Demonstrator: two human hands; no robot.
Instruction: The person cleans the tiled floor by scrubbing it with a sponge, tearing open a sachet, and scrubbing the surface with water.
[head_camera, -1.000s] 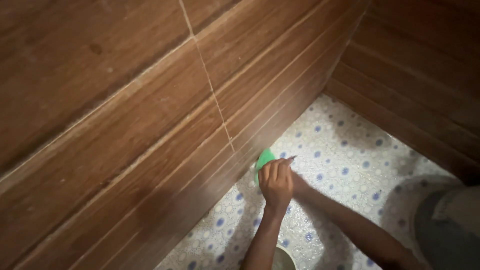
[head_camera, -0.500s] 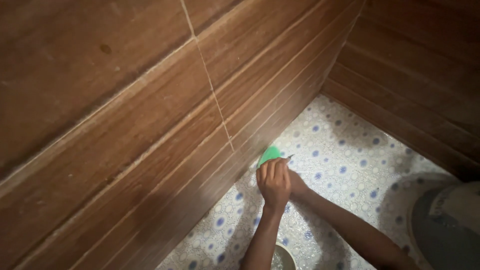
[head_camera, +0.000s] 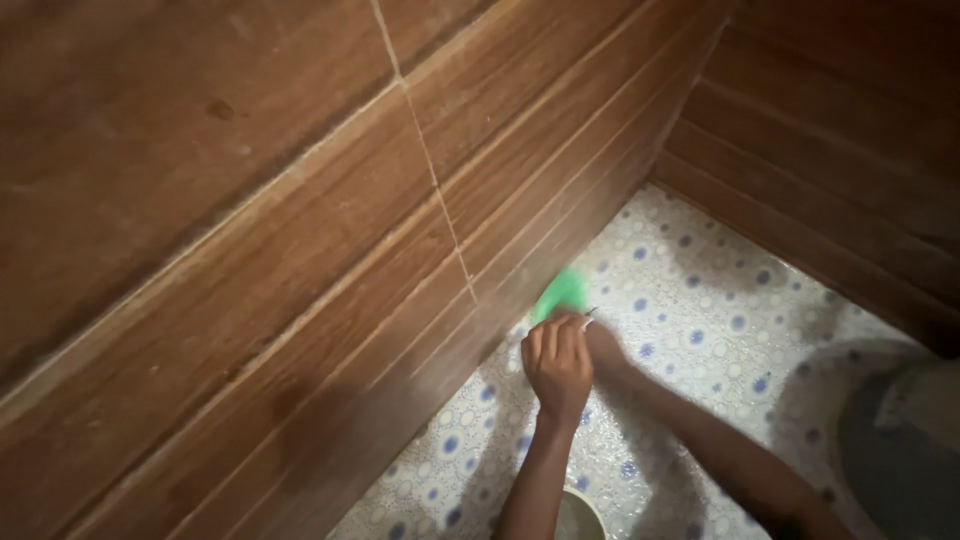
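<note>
your left hand (head_camera: 558, 362) lies folded over the right hand (head_camera: 603, 345), both low at the foot of the brown wood-look tiled wall (head_camera: 300, 250). the stacked grip adds weight to the green scrubber (head_camera: 562, 292), which shows only as a blurred patch past your fingertips, against the bottom wall tile where it meets the blue-dotted floor (head_camera: 700, 300). the left fingers are curled shut over the right; the right hand's own grip is hidden, so you cannot tell how it closes. a round pale container (head_camera: 580, 515) sits near your left forearm, close by within reach.
</note>
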